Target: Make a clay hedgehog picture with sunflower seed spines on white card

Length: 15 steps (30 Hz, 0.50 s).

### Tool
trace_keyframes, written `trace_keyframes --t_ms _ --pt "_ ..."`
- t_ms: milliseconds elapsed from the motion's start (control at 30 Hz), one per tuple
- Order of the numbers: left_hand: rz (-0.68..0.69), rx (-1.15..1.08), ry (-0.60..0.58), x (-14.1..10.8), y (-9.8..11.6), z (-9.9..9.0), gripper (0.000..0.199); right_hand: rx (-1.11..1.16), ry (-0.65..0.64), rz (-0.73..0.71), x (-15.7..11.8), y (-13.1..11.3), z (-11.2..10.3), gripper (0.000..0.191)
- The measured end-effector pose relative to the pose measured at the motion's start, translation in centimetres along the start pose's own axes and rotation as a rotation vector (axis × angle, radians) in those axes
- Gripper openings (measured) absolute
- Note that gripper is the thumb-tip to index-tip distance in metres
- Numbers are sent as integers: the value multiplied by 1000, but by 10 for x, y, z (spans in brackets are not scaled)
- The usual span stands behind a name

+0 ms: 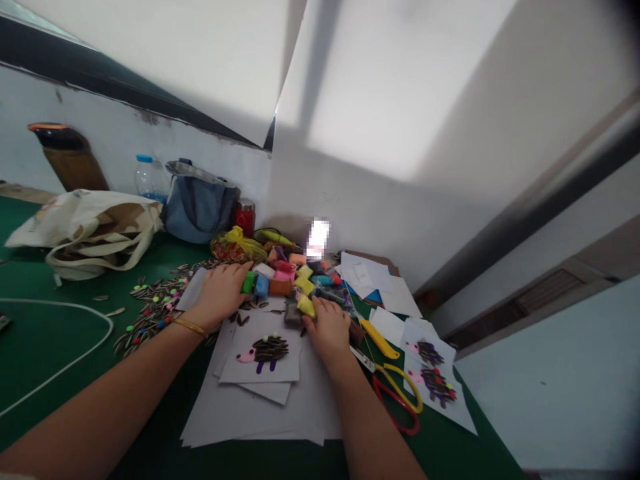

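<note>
My left hand reaches to the left side of a pile of coloured clay packets, its fingertips beside a green packet. A blue packet lies just right of that one. On the pile's near side, my right hand touches a yellow packet with its thumb and fingers; whether it grips the packet is unclear. Between my forearms a white card bears a hedgehog with a pink face, a seed-covered back and purple legs. It lies on stacked white sheets.
Scissors and a yellow cutter lie right of my right hand, near two finished hedgehog cards. Sunflower seeds with coloured balls spread at left. Bags, a bottle and a red flask stand behind.
</note>
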<state>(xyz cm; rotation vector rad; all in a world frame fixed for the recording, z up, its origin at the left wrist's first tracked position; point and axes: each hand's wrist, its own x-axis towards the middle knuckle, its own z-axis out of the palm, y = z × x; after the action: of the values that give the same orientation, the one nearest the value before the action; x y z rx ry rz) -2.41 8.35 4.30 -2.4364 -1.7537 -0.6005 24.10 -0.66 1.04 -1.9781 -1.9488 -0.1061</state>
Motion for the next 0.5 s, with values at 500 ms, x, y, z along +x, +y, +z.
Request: trace_keyframes --t_ms 500 --pt "-76 -912 27 -45 85 -2 59 369 239 -457 -19 -38 -11 70"
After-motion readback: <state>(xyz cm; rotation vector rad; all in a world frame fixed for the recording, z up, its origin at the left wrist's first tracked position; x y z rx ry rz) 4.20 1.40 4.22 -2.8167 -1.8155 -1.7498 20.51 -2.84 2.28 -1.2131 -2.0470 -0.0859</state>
